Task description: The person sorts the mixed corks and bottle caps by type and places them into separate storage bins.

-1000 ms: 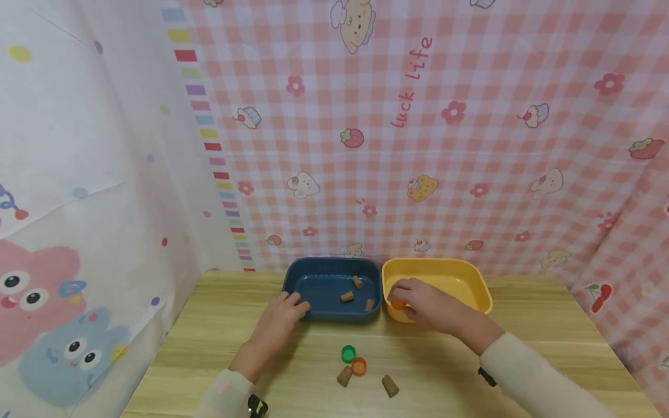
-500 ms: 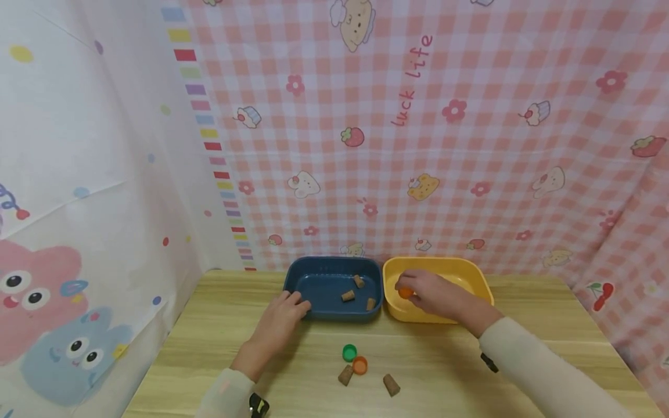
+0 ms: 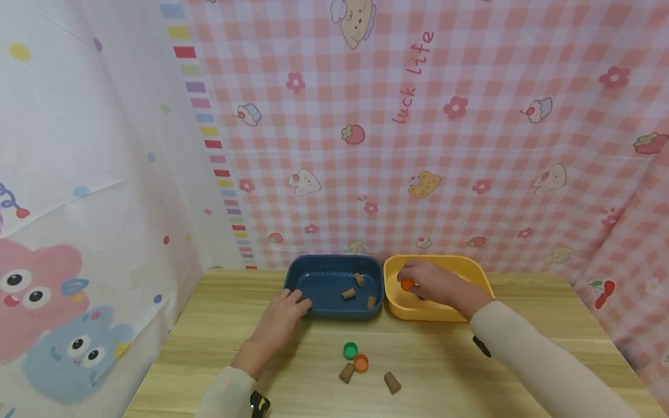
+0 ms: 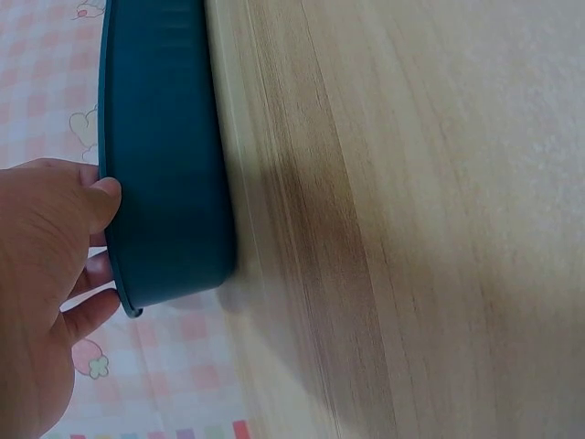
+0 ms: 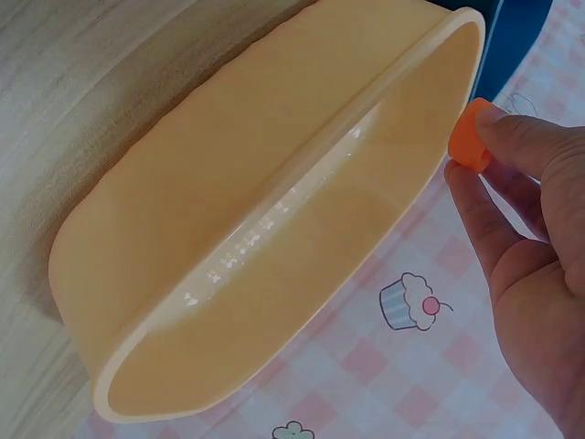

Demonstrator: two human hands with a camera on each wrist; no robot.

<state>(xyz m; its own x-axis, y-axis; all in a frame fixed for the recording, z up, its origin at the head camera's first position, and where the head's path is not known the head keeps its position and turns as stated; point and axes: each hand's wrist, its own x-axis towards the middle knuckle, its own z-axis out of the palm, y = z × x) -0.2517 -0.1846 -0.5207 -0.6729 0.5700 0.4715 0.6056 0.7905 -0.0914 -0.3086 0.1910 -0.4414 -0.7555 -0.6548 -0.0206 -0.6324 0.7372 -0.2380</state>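
Farther over the yellow tray [image 3: 434, 314] than a second ago, the right hand [image 3: 432, 283] pinches an orange cap [image 5: 468, 137] between thumb and fingers; the left hand [image 3: 281, 316] stays at its corner. Around the grip lies the yellow tray, the cap showing against its end nearest the blue tray [image 3: 334, 313]. Just left of the grip stands the blue tray, with three corks [image 3: 348, 294] in its half nearer the grip. Nearer the person than the grip, on the table [image 3: 444, 371], lie a green cap [image 3: 350, 350], a second orange cap [image 3: 361, 363] and two loose corks [image 3: 347, 373].

Reaching in from the lower right, the right forearm brings the hand in with its back up and its fingers bent down to the cap. Well left of the grip, the left hand holds the blue tray's near-left corner, thumb on the outer wall.

Fingers cover part of the cap in the head view, and whether it touches the rim is hard to tell. Both sleeves [image 3: 538, 354] run off the bottom of that view; the left wrist view hides the blue tray's inside.
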